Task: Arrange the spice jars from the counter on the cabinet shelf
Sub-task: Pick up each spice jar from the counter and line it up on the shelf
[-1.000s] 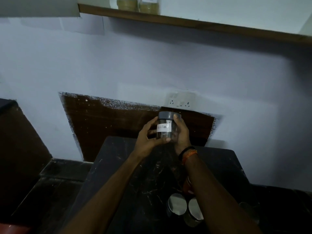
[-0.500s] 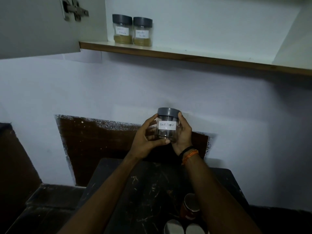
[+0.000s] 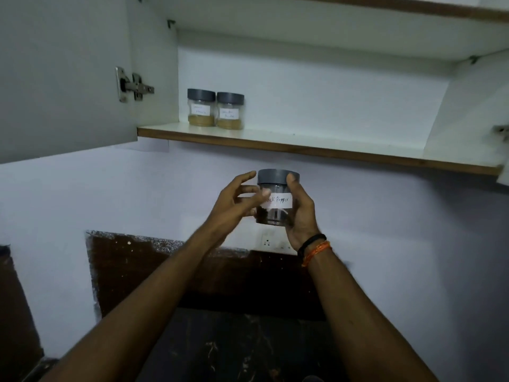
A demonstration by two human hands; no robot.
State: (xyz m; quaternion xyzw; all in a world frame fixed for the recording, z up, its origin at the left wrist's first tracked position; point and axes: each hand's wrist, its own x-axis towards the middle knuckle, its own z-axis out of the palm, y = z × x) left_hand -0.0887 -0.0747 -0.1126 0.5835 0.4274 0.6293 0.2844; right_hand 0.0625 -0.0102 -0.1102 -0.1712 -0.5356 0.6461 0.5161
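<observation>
A clear spice jar (image 3: pixel 278 202) with a grey lid and a white "Black Pepper" label is held up in front of the wall, below the cabinet shelf (image 3: pixel 303 150). My right hand (image 3: pixel 301 216) grips the jar from its right side, thumb on the lid's edge. On the jar's left, my left hand (image 3: pixel 234 205) has its fingers spread and straight, and only the thumb tip touches the label. Two grey-lidded jars of tan powder (image 3: pixel 201 108) (image 3: pixel 230 111) stand side by side at the shelf's left end.
The open cabinet door (image 3: pixel 63 78) hangs at the left with its metal hinge (image 3: pixel 134 85). To the right of the two jars the shelf surface is bare white. A dark scratched counter (image 3: pixel 248 351) lies below, and a wall socket (image 3: pixel 268 240) sits under the jar.
Both hands have raised the pepper jar toward the shelf as the view tilted up into the cabinet. My left hand has loosened from gripping the jar to a spread-finger touch.
</observation>
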